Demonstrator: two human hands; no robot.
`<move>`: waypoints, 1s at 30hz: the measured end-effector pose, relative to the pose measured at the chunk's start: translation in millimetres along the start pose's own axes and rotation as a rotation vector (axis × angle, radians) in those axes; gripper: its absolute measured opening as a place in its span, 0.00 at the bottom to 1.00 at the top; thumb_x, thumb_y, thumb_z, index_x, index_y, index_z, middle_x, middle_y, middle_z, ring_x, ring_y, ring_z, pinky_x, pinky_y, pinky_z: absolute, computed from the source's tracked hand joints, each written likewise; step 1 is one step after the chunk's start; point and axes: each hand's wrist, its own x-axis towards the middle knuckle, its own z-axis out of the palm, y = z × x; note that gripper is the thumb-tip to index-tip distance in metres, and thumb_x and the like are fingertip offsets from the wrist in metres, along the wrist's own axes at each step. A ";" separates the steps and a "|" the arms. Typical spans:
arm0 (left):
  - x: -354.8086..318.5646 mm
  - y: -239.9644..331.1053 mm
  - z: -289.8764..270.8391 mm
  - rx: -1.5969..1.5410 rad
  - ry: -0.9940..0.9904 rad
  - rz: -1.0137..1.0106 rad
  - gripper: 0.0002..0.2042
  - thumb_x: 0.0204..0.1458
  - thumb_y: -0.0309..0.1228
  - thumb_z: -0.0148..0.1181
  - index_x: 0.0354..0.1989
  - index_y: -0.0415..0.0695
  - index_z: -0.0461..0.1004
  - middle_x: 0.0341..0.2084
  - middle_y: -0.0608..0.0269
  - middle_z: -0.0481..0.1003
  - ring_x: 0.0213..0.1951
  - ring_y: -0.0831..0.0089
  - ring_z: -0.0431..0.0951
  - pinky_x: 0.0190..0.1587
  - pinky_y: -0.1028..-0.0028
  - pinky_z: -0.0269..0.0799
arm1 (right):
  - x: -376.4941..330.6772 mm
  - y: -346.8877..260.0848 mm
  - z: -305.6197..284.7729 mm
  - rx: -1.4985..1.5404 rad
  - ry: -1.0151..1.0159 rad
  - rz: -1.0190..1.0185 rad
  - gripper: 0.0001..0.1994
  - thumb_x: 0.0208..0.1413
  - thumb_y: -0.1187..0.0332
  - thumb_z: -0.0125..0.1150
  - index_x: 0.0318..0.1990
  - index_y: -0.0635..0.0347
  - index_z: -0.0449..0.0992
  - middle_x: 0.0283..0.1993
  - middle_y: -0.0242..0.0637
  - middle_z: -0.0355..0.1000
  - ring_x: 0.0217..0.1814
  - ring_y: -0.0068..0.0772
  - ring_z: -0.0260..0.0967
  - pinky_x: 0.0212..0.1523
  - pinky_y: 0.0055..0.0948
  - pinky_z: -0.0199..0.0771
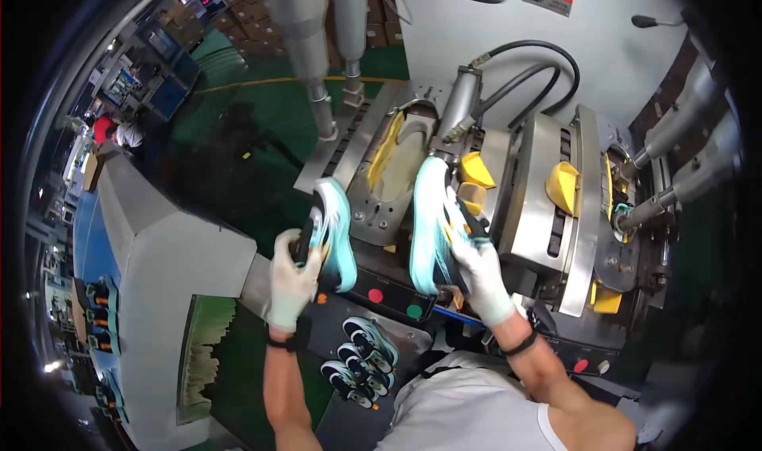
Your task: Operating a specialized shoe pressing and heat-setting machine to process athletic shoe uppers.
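Note:
My left hand [294, 278], in a white glove, grips a running shoe [335, 233] with a black upper and a white-to-turquoise sole. The sole faces right, and the shoe stands roughly upright in the picture. In my gloved right hand [482, 276] is a second shoe [432, 227] of the same colours, its sole facing left. Both shoes are held in the air before a sole-pressing machine. Between and beyond them lies an open press bed [401, 165] with yellow pads along its side. Fingers of both hands wrap round the uppers and partly hide them.
More shoes [367, 356] rest on a dark surface below my hands. A metal press block [548, 189] with yellow pads [563, 188] stands at right. Red [375, 295] and green [413, 311] buttons line the front panel. At left, a grey machine [178, 253] adjoins a blue conveyor [94, 253] carrying shoes.

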 end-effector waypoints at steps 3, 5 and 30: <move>-111.9 -58.9 -39.8 -0.101 0.069 -0.335 0.16 0.54 0.29 0.64 0.48 0.35 0.69 0.32 0.59 0.75 0.33 0.69 0.76 0.40 0.71 0.74 | 119.2 40.2 3.8 0.063 -0.057 0.079 0.16 0.57 0.74 0.64 0.53 0.61 0.76 0.46 0.37 0.78 0.44 0.31 0.78 0.46 0.32 0.80; -161.9 -41.7 -60.1 -0.087 0.131 -0.635 0.17 0.54 0.30 0.64 0.49 0.36 0.69 0.32 0.56 0.74 0.35 0.69 0.78 0.41 0.67 0.74 | 198.8 57.6 13.2 -0.130 0.229 0.195 0.10 0.57 0.74 0.64 0.46 0.61 0.78 0.40 0.36 0.80 0.39 0.34 0.79 0.42 0.34 0.80; -529.6 -120.6 135.3 -0.096 0.645 -1.257 0.32 0.50 0.39 0.68 0.60 0.40 0.62 0.44 0.42 0.77 0.47 0.47 0.79 0.52 0.57 0.72 | 143.0 82.1 -0.3 -1.269 -0.207 -0.445 0.38 0.63 0.62 0.58 0.73 0.72 0.46 0.77 0.59 0.46 0.80 0.47 0.43 0.77 0.34 0.41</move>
